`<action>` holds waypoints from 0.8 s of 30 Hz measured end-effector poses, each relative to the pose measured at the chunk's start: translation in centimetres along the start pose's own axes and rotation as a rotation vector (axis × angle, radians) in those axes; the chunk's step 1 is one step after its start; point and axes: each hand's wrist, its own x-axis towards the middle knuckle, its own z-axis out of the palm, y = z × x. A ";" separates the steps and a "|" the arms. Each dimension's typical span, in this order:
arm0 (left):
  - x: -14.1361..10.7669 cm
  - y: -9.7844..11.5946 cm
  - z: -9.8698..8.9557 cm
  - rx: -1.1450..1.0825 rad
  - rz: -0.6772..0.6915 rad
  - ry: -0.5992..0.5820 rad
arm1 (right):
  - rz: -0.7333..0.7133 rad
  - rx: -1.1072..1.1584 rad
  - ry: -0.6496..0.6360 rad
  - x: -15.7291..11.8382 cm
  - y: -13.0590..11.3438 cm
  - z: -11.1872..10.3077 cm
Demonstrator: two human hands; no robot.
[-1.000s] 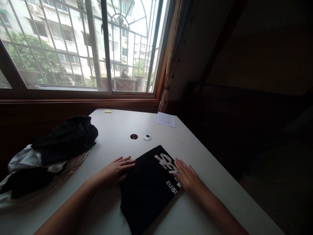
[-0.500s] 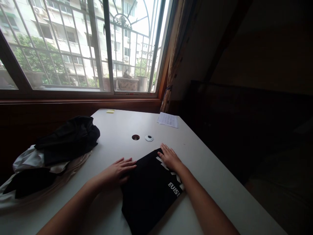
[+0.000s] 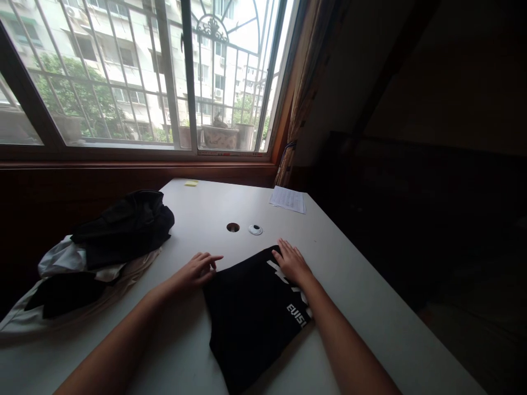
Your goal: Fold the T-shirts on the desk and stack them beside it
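Note:
A folded black garment (image 3: 251, 312) lies on the white table, with white lettering and white printed shapes along its right side. At its far left corner is my left hand (image 3: 201, 270), index finger stretched out and the other fingers curled in on the cloth; the thumb is hidden. My right hand (image 3: 293, 264) rests flat on the far right corner, over part of the white print, with its fingers extended. The near end of the garment runs out of the bottom of the view.
A heap of black, white and beige clothes (image 3: 123, 230) lies on the left of the table (image 3: 197, 206). Beyond the garment are a round cable hole (image 3: 233, 227) and its loose cover (image 3: 256, 230). Papers (image 3: 288, 199) and a yellow sticky note (image 3: 191, 183) lie near the window.
My left hand has slid left from flat on the garment to its corner, and its fingers have curled. My right hand stays on the far right corner. The view has shifted slightly.

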 end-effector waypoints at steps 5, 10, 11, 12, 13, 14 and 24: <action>-0.2 0.9 -0.4 -0.063 -0.095 -0.027 | 0.003 0.016 0.033 0.0 0.1 0.3; -0.2 1.5 -0.7 -0.069 -0.111 -0.046 | -0.008 0.030 0.074 -0.1 0.0 0.3; -0.2 1.6 -0.8 -0.073 -0.115 -0.050 | -0.009 0.032 0.079 -0.1 -0.1 0.2; -0.2 1.7 -0.9 -0.077 -0.118 -0.053 | -0.008 0.034 0.085 -0.2 -0.2 0.2; -0.2 1.7 -1.0 -0.082 -0.121 -0.054 | -0.007 0.037 0.091 -0.2 -0.3 0.1; -0.2 1.8 -1.0 -0.087 -0.125 -0.053 | -0.006 0.039 0.100 -0.3 -0.3 0.1; 0.2 1.4 -1.0 -0.122 -0.128 -0.067 | -0.422 0.088 0.469 -2.6 -1.6 -1.9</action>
